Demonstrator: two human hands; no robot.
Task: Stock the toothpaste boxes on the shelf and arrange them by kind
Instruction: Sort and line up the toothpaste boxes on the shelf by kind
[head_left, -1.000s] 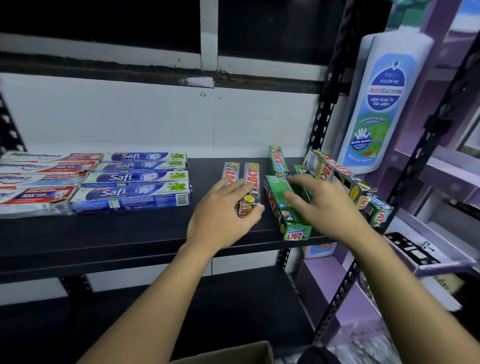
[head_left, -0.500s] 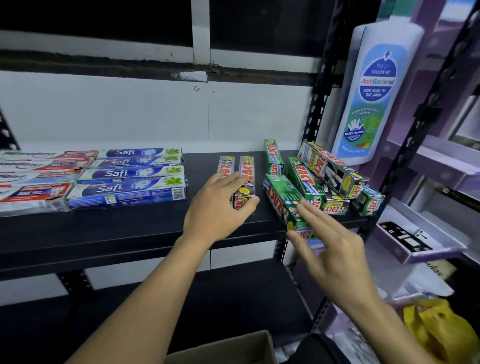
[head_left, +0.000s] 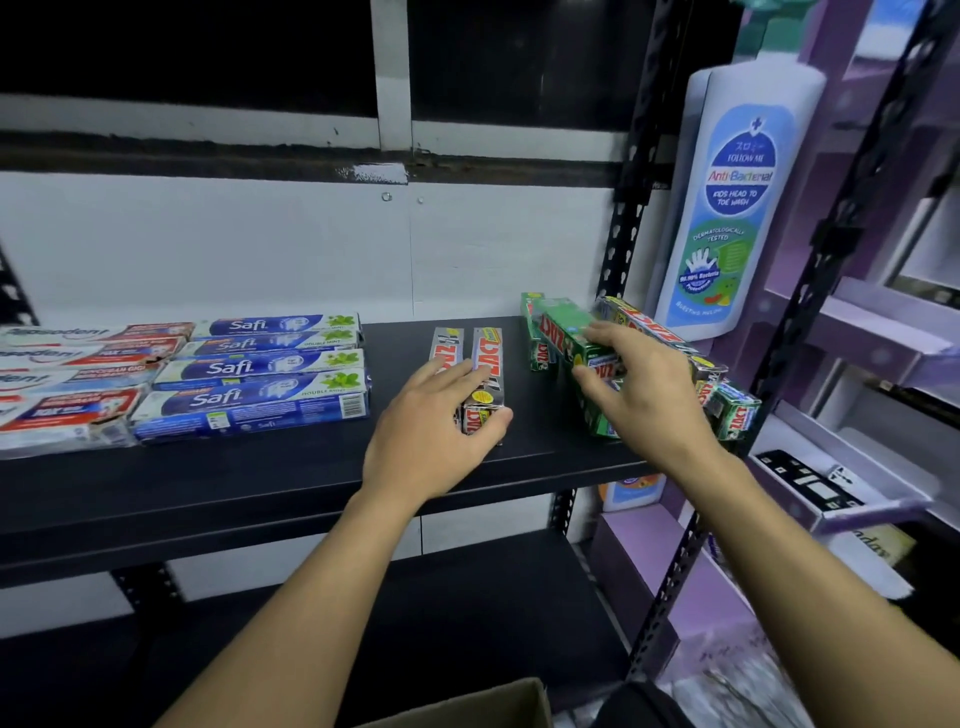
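On the black shelf (head_left: 249, 483), my left hand (head_left: 431, 431) lies cupped over the near ends of two grey Zact toothpaste boxes (head_left: 491, 353), thumb against the right box. To the right is a loose pile of green Zact boxes (head_left: 732, 410), some with grey-and-red sides. My right hand (head_left: 649, 395) grips one green Zact box (head_left: 563, 330) on top of that pile; the box is tilted and blurred. At the left, blue Safi boxes (head_left: 260, 369) lie stacked in rows beside white-and-red Pepsodent boxes (head_left: 67, 374).
A big bottle-shaped Anti-Bacterial wash display (head_left: 737, 197) stands behind the shelf's right post (head_left: 623, 228). Purple shelving (head_left: 857, 332) with a black item lies to the right. A cardboard box edge (head_left: 483, 706) shows at the bottom, above a lower black shelf (head_left: 467, 597).
My right hand came up from below the shelf edge and closed on a green Zact box on the pile. My left hand stayed on the grey Zact boxes.
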